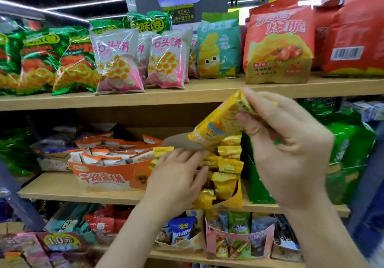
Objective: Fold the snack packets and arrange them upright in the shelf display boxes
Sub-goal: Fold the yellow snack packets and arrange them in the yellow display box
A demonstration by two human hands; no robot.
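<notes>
Pinches with the right hand (291, 149) the upper end of a yellow packet (222, 122), thumb and fingers curled round its edge. Holds it tilted in the air, lower end pointing down and left, in front of the upper shelf (187, 94) and above the yellow display box (236, 200). Reaches with the left hand (176, 176) into that box, fingers fairly straight and spread, tips touching the yellow packets (228, 166) stacked upright there; grips nothing that can be seen.

Just left of the yellow box, on the same middle shelf (62, 191): an orange display box (108, 177) filled with white-and-orange packets (110, 154) lying at loose angles. To the right, touching the yellow box, green bags (351, 153).

Above, along the upper shelf, from left to right: green foil bags (41, 60), pink packets (118, 64), a teal bag (218, 47), red bags (278, 45), all standing.
</notes>
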